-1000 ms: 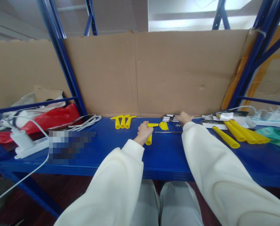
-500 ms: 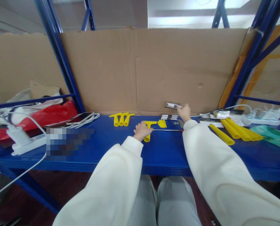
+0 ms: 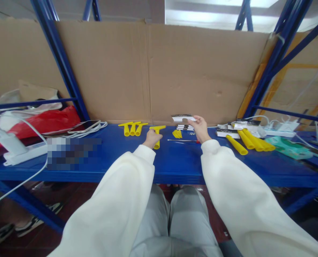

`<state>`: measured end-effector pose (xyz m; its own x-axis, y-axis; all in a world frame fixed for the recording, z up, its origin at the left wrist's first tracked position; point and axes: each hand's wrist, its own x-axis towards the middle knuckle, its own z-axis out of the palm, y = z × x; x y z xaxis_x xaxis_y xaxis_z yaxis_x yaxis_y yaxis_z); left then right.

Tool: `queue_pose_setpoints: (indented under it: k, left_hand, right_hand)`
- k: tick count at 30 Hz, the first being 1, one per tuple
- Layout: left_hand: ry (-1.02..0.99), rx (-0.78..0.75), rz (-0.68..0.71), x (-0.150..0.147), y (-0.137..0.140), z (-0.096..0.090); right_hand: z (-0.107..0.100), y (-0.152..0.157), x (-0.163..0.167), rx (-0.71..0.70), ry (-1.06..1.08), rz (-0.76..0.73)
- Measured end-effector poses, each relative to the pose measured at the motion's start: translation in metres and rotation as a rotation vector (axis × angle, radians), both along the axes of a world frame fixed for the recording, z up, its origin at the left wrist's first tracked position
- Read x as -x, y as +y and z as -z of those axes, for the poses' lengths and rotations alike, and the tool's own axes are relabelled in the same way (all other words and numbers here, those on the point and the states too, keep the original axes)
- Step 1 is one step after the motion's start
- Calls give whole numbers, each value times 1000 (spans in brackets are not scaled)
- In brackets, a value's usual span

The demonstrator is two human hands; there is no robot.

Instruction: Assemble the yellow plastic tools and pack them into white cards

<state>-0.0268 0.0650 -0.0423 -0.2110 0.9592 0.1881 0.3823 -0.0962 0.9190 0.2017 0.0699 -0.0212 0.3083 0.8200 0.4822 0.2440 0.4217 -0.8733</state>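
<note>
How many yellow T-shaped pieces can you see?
4: a left T-piece, a middle T-piece and a right T-piece side by side on the blue tabletop, and a fourth T-piece in the person's left hand. More could be hidden elsewhere.

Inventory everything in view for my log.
T-pieces: four, yellow, three left, one held
Small pieces: several, yellow, centre
Card: one, white-black, centre
Stacks: at least two, white-black, centre/right
Rod: one, silver, centre
Tubes: at least four, yellow, right
Packet: one, green, right
Bag: one, red, left
Power strips: two, white, left/right
Shelf: one, blue, beneath
Cardboard: several, brown, behind
Sleeves: two, white, foreground
Left hand: one, holding T-piece
Right hand: one, holding card
</note>
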Motion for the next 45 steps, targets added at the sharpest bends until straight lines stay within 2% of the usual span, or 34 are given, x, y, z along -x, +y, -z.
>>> queue_pose_setpoints:
  k: [3,7,10,12,16,19,22,26,29,34,37,45]
  left_hand:
    - [-5,-39,-74,2,1,-3]
    - [-97,-119,-132,4,3,-5]
    - [-166,-126,-159,3,4,-6]
    - [-200,-111,-168,2,3,-7]
    - [-245,-64,-123,-1,-5,-9]
    - [-229,22,-3,-5,-14,-10]
    - [-225,50,51,-7,-20,-12]
    - [-271,99,108,-4,-21,-12]
    - [-318,126,144,-2,-18,-12]
    - [-334,154,140,-2,-19,-15]
    - [-378,137,114,-3,-21,-18]
    - [-716,-7,-161,1,-13,-23]
  right_hand:
    - [3,-7,2,-25,34,-128]
    - [5,-12,2,16,102,-384]
    - [4,-15,3,35,156,-575]
    - [4,-18,4,60,163,-644]
    - [5,-18,4,51,166,-604]
    - [6,-12,2,-40,223,-506]
    - [6,-6,-2,-94,289,-397]
    - [7,-3,-6,-74,332,-287]
    - [7,-3,-7,-59,316,-264]
    - [7,-3,-7,-61,271,-277]
    - [6,-6,-7,-67,257,-338]
    - [3,-18,-3,48,216,-601]
